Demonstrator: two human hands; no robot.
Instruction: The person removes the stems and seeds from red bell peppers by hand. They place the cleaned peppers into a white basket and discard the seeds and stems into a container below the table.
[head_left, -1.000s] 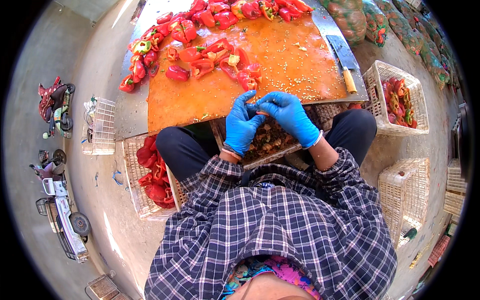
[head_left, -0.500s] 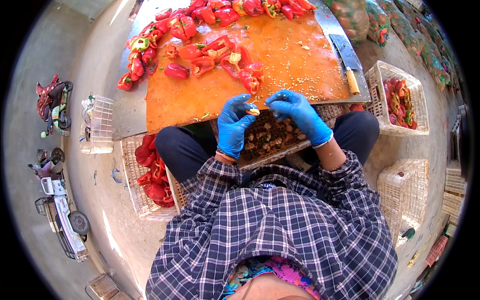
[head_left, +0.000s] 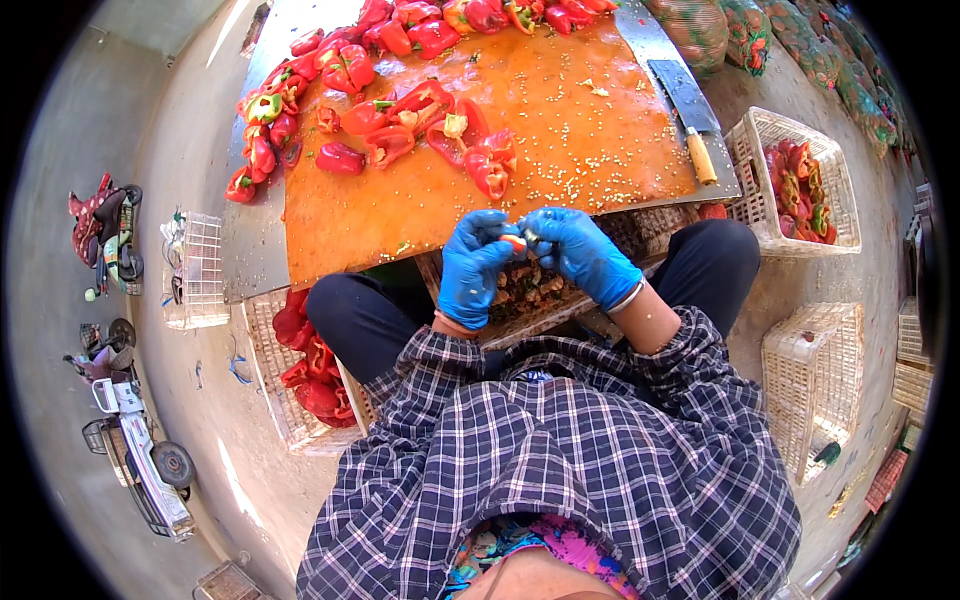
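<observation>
While the left hand [head_left: 470, 268] pinches a small reddish pepper piece [head_left: 515, 242] between thumb and bent fingers, the right hand [head_left: 583, 256] sits right beside it, fingers curled nearly closed, can't tell if they're gripping anything. Piece is just off the orange board's [head_left: 590, 130] near edge, fwiw.

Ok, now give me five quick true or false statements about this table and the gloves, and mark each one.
1. The left hand and right hand both wear blue gloves. True.
2. Red peppers lie on the orange tabletop. True.
3. The cleaver has a light-coloured handle. True.
4. The cleaver lies to the left of the peppers. False: it lies to their right.
5. The left hand holds a whole pepper. False: only a small piece shows at its fingertips.
</observation>
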